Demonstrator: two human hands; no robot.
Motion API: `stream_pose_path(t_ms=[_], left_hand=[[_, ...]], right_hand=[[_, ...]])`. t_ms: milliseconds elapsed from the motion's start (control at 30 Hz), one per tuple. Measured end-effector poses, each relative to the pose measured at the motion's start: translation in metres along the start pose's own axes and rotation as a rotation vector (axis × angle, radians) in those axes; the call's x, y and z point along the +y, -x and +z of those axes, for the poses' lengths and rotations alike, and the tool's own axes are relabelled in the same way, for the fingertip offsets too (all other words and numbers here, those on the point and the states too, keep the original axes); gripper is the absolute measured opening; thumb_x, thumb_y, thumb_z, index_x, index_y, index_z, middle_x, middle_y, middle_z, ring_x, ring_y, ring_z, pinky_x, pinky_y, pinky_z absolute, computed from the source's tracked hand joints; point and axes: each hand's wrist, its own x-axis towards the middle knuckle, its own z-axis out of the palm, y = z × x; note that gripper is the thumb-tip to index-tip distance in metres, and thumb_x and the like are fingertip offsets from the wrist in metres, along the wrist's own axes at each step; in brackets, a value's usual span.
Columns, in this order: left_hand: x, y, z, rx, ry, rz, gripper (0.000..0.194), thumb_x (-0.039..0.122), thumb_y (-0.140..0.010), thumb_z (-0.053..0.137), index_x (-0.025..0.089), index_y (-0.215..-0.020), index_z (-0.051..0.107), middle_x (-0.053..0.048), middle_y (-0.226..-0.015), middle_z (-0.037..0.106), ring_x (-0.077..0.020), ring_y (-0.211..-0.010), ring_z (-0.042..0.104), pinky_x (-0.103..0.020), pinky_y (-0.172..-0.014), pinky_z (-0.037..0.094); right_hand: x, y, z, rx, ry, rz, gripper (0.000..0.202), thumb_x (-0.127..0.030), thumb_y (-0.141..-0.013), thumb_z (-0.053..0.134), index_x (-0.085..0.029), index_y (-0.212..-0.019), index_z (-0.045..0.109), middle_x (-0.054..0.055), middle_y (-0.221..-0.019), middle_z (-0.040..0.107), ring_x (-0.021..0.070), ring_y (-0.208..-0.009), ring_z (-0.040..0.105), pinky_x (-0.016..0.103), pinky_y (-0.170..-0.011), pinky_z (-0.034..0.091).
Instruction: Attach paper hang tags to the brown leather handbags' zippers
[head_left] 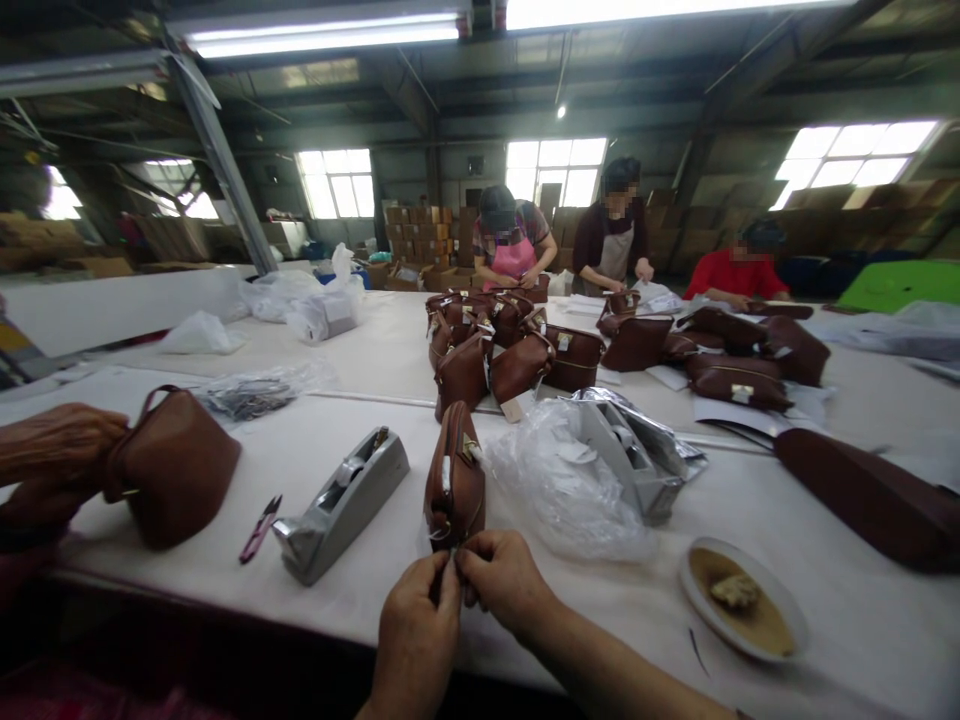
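Head view: a brown bag point(459, 470) stands upright on the white table point(877, 640), one narrow end towards the person, its gold-coloured clasp point(471, 447) on the right side. Taking that bag as the dial's centre, with 12 pointing away, both hands are at 6. The left hand point(420, 625) and right hand point(506, 580) are nearly closed, thumbs and fingers pinched together on the bag's near end; exactly which part lies between the fingertips is too small to tell. A grey tape dispenser point(341, 510) sits between 8 and 9, with pink-handled snips point(261, 530) just beyond it. Further out at 9, a co-worker's hand point(64, 440) touches another brown bag point(180, 475), and a plastic packet of grey strips point(251, 395) lies near 10. At 12, a cluster of bags point(461, 370) stands close together; a second heap point(739, 380) lies at 2. Crumpled plastic point(562, 490) is just beside the bag at 3, touching a second dispenser point(641, 465), and a long brown bag point(862, 490) lies well apart on the same line. A dish point(799, 628) at 4 holds a pale lump point(735, 592) on something tan. Across the table are a person in a pink apron point(514, 262) at 12, one in a grey apron point(614, 255) at 1, and one in red point(739, 275) near 2.
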Motion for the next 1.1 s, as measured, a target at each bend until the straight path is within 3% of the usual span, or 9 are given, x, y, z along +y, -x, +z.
stream_pose_path(t_ms=[200,300,433,567,733,933,1100], left_hand=[[-0.002,0.0,-0.003,-0.089,0.072,-0.085,0.033,0.048,-0.086,0.053,0.021,-0.095,0.07,-0.007,-0.085,0.074,-0.0231,-0.075,0.066,-0.03,-0.07,0.049],[-0.005,-0.001,-0.004,-0.103,0.059,-0.105,0.04,0.053,-0.085,0.051,0.02,-0.095,0.071,-0.005,-0.074,0.071,-0.0236,-0.072,0.065,-0.032,-0.071,0.049],[-0.004,-0.004,-0.004,-0.084,0.023,-0.107,0.042,0.053,-0.082,0.05,0.018,-0.094,0.071,-0.003,-0.063,0.065,-0.0238,-0.068,0.064,-0.033,-0.071,0.05],[-0.001,-0.005,-0.003,-0.083,0.076,-0.158,0.043,0.055,-0.079,0.053,0.018,-0.092,0.07,-0.004,-0.066,0.068,-0.0241,-0.067,0.066,-0.032,-0.065,0.051],[-0.002,-0.006,0.0,-0.068,0.113,-0.231,0.044,0.059,-0.076,0.055,0.018,-0.085,0.068,-0.004,-0.064,0.067,-0.0234,-0.06,0.064,-0.032,-0.058,0.05],[0.001,-0.007,0.0,-0.03,-0.005,-0.226,0.046,0.06,-0.075,0.052,0.019,-0.083,0.069,-0.002,-0.052,0.059,-0.0221,-0.053,0.057,-0.031,-0.053,0.044],[0.002,-0.007,-0.002,-0.038,0.004,-0.242,0.045,0.059,-0.074,0.053,0.018,-0.082,0.07,0.0,-0.047,0.055,-0.0205,-0.049,0.053,-0.03,-0.051,0.041]], right_hand=[[-0.003,0.0,0.0,-0.02,-0.063,0.007,0.021,-0.017,-0.072,0.052,-0.015,-0.054,0.061,-0.004,-0.039,0.052,0.0062,-0.034,0.041,0.017,-0.035,0.029],[-0.001,-0.003,0.0,-0.052,-0.086,0.017,0.02,-0.016,-0.071,0.052,-0.015,-0.052,0.059,-0.003,-0.04,0.053,0.0068,-0.034,0.043,0.018,-0.036,0.03],[0.006,-0.007,-0.001,-0.018,-0.04,-0.095,0.018,-0.014,-0.068,0.053,-0.014,-0.052,0.061,-0.003,-0.045,0.055,0.0082,-0.04,0.047,0.019,-0.04,0.034],[0.011,-0.006,0.001,0.058,0.053,-0.193,0.016,-0.015,-0.069,0.056,-0.014,-0.059,0.068,-0.001,-0.053,0.06,0.0098,-0.05,0.051,0.019,-0.046,0.037],[0.011,-0.006,0.003,0.098,0.03,-0.12,0.013,-0.017,-0.069,0.061,-0.013,-0.057,0.066,-0.001,-0.054,0.059,0.0105,-0.052,0.05,0.021,-0.049,0.037],[0.01,-0.007,-0.001,0.124,-0.016,-0.056,0.013,-0.02,-0.067,0.067,-0.013,-0.056,0.063,-0.001,-0.056,0.059,0.0114,-0.056,0.052,0.022,-0.053,0.039],[0.016,-0.007,-0.002,0.054,-0.15,-0.031,0.012,-0.022,-0.068,0.066,-0.012,-0.062,0.068,-0.001,-0.056,0.06,0.0109,-0.054,0.051,0.022,-0.054,0.039]])
